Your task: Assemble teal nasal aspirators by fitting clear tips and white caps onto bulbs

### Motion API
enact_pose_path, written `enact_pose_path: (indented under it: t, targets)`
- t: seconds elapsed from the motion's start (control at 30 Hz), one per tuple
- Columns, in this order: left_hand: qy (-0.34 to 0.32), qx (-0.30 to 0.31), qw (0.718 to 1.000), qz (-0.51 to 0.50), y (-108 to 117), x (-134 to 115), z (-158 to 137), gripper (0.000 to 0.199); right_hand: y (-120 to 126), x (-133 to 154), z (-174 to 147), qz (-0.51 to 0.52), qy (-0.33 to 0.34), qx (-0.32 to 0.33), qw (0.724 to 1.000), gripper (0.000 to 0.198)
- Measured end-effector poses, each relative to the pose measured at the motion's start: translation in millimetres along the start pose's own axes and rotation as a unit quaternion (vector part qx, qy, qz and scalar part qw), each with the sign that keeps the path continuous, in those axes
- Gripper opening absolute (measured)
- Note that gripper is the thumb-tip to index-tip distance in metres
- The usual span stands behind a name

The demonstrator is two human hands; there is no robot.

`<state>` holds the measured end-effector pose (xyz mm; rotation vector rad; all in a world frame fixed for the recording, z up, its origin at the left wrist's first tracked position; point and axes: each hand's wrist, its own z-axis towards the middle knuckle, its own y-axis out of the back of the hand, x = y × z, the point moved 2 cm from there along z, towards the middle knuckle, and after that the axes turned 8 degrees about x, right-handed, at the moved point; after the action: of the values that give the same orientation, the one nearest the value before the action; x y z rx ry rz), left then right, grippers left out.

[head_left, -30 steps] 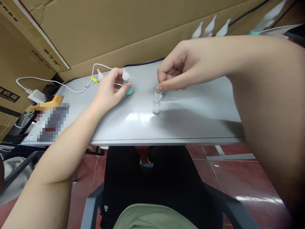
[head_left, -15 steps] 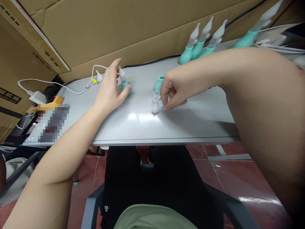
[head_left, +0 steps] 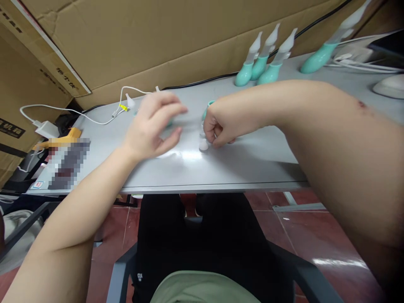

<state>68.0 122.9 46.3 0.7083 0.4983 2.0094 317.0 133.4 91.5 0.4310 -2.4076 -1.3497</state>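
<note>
Presumably for easy reach, the white piece (head_left: 203, 145) is sitting beside the right hand (head_left: 222, 122), grip narrow, any contents hidden, the wide left hand (head_left: 153, 126) hovering left of that piece.

Grey tabletop (head_left: 151, 174), 4 white-tipped teal bulbs (head_left: 269, 75) back right, white piece (head_left: 203, 145) mid-table, white cable (head_left: 100, 123)

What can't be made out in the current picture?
All in the head view:
Right hand: curled fingers hide whether it holds anything.
Teal bulb: mostly covered by that hand.
Left hand: blurred.
Teal piece behind it: mostly hidden by that hand.
Dark item: masked by pixelation.
White rounded object: cut off by right edge.
</note>
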Motion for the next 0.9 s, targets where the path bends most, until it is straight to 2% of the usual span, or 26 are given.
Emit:
enact_pose_path:
  t: [0.03, 0.07, 0.13, 0.23, 0.33, 0.4, 0.47, 0.57, 0.67, 0.73, 0.8, 0.9]
  targets:
    - [-0.003, 0.067, 0.997, -0.027, -1.8, -5.4, -0.8, 0.032, 0.7, 5.3, -3.7, -0.031, -0.010, 0.011, 0.999, 0.038]
    - [-0.003, 0.105, 0.993, -0.045, -2.8, -10.1, -1.9, 0.028, 1.4, 9.4, -6.3, -0.048, -0.008, 0.014, 0.999, 0.035]
    - [0.016, 0.157, 0.986, -0.058, -3.8, -16.2, -2.9, 0.023, 1.6, 12.2, -8.1, -0.076, -0.002, 0.014, 0.997, 0.030]
    - [0.070, 0.232, 0.966, -0.093, -3.3, -19.7, 4.9, 0.030, 0.6, 8.0, -6.1, -0.106, 0.015, 0.006, 0.994, 0.025]
    - [0.143, 0.328, 0.922, -0.144, -4.7, -22.7, 22.9, 0.032, 1.3, 3.4, -5.6, -0.119, 0.041, -0.008, 0.992, 0.024]
    - [0.195, 0.378, 0.889, -0.170, -9.0, -25.4, 34.5, 0.036, 3.8, 1.8, -7.2, -0.104, 0.058, -0.021, 0.993, 0.026]
    - [0.217, 0.415, 0.862, -0.194, -16.3, -28.5, 40.9, 0.035, 6.9, -0.1, -9.6, -0.074, 0.055, -0.025, 0.995, 0.031]
    - [0.198, 0.402, 0.863, -0.235, -26.6, -31.0, 40.2, 0.028, 11.0, -2.9, -13.3, -0.016, 0.065, -0.021, 0.998, 0.037]
    - [0.206, 0.358, 0.860, -0.299, -28.3, -28.1, 32.0, 0.029, 14.3, -4.2, -16.3, 0.035, 0.122, -0.031, 0.991, 0.040]
    - [0.253, 0.332, 0.829, -0.372, -24.3, -23.4, 26.4, 0.035, 15.8, -5.1, -17.9, 0.069, 0.154, -0.045, 0.985, 0.039]
    - [0.325, 0.298, 0.781, -0.442, -18.5, -16.9, 22.2, 0.044, 16.9, -5.4, -19.2, 0.121, 0.201, -0.081, 0.969, 0.039]
    - [0.408, 0.203, 0.737, -0.499, -12.2, -4.9, 19.0, 0.062, 17.5, -5.0, -19.8, 0.231, 0.274, -0.175, 0.917, 0.034]
